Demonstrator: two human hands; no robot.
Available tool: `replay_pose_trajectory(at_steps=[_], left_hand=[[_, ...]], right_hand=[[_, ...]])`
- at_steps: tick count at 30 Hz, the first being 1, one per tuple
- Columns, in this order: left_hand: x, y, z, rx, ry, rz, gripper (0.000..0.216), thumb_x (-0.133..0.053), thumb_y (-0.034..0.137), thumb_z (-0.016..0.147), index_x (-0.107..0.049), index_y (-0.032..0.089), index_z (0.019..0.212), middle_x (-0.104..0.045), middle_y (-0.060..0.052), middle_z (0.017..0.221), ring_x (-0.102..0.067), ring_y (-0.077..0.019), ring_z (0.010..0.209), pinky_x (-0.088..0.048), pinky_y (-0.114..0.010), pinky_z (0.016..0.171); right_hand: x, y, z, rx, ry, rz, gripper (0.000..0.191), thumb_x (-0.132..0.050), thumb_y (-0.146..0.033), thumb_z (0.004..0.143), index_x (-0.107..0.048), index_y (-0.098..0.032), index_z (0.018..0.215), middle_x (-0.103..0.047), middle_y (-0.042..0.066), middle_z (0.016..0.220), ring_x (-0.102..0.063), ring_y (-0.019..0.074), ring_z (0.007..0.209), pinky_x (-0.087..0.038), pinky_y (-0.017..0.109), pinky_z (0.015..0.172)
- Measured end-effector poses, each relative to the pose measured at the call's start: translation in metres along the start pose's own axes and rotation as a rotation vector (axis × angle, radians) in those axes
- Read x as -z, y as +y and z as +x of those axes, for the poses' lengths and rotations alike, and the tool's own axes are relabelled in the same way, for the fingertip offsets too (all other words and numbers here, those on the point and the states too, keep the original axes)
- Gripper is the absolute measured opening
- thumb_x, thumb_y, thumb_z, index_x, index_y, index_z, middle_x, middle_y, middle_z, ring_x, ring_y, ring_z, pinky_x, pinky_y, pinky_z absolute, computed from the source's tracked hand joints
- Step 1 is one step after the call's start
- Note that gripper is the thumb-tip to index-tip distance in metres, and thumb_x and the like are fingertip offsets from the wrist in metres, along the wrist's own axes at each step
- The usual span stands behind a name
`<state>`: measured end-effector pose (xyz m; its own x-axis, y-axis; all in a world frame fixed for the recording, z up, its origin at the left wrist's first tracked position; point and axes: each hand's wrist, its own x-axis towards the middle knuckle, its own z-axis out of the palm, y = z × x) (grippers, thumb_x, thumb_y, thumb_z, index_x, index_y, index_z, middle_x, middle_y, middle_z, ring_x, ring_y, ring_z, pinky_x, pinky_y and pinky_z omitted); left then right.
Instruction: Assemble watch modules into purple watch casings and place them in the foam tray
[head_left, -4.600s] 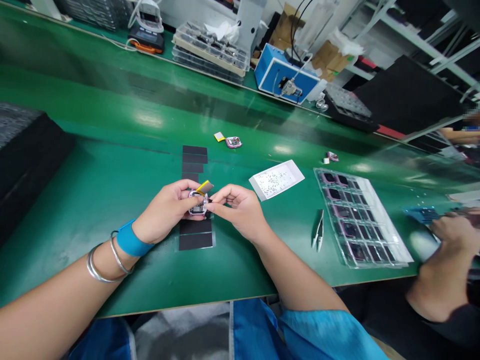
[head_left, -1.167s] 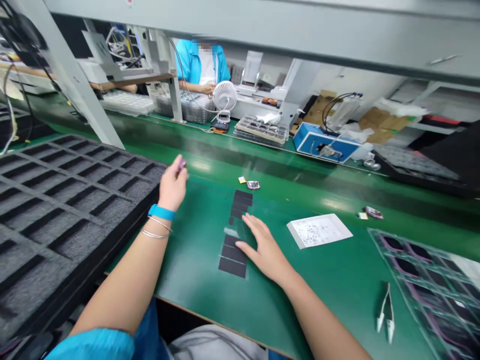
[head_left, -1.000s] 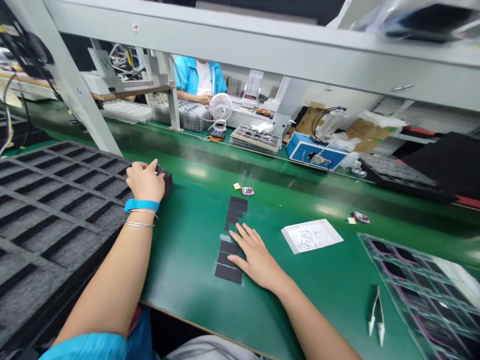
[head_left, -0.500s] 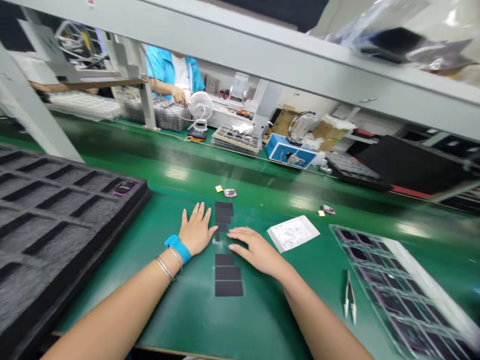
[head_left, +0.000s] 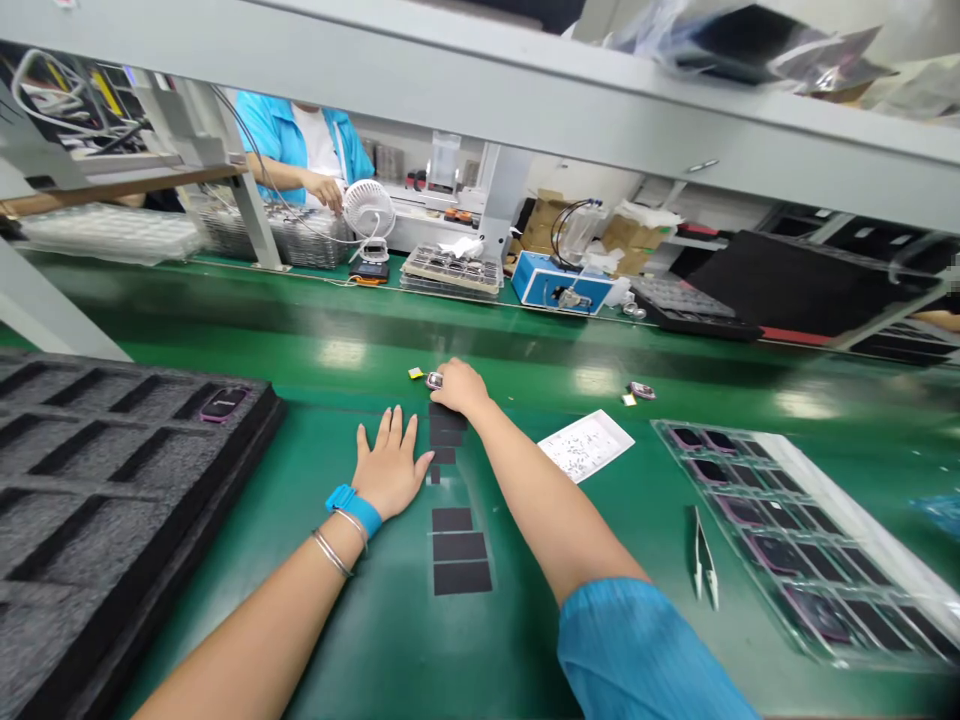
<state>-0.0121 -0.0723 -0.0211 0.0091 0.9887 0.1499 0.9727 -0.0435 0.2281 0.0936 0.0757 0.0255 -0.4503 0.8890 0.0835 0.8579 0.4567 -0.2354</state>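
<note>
Right hand [head_left: 459,387] has stretched out from the black strips [head_left: 460,546] to the small pink case [head_left: 434,380].
Its fingers are curling over the glossy rounded case on the smooth green bench [head_left: 315,470]; left hand [head_left: 388,469] is lying spread flat beside the matte rectangular strips.

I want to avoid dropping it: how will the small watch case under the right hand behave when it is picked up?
The watch case looks tiny beside the right hand, so it is probably light. It seems to be rigid plastic, so likely stiff, not floppy. It lies flat on the smooth green table, so it may slide when pushed, not roll.
</note>
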Motion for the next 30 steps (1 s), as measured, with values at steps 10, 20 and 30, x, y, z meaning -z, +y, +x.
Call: replay_pose_trajectory(at_steps=[10,20,30], left_hand=[[0.026,-0.019,0.017,0.216,0.136,-0.952,0.054,-0.038,0.048,0.088,-0.059,0.008,0.117,-0.065,-0.019,0.112,-0.062,-0.0258,0.098,-0.048,-0.040,0.087],[0.047,0.035,-0.022,0.199,-0.670,-1.756,0.028,-0.063,0.037,0.081,-0.071,0.012,0.090,-0.071,-0.011,0.089,-0.067,-0.0166,0.079,-0.052,-0.028,0.082],[0.046,0.028,-0.029,0.265,-0.597,-1.804,0.039,-0.076,0.018,0.068,-0.066,0.023,0.106,-0.068,-0.005,0.106,-0.063,-0.0187,0.099,-0.048,-0.030,0.092]], right_hand=[[0.029,-0.001,-0.147,0.574,0.305,0.084,0.040,-0.042,-0.003,0.083,-0.058,-0.020,0.115,-0.056,0.008,0.112,-0.047,0.0208,0.104,-0.043,0.036,0.089],[0.023,0.014,-0.180,0.468,0.388,0.436,0.051,-0.039,-0.002,0.081,-0.050,-0.023,0.126,-0.058,0.005,0.123,-0.047,0.0195,0.115,-0.042,0.041,0.098],[0.026,-0.003,-0.191,0.251,0.432,0.718,0.009,-0.062,-0.015,0.077,-0.065,-0.022,0.080,-0.064,0.004,0.103,-0.057,0.0176,0.099,-0.047,0.035,0.088]])
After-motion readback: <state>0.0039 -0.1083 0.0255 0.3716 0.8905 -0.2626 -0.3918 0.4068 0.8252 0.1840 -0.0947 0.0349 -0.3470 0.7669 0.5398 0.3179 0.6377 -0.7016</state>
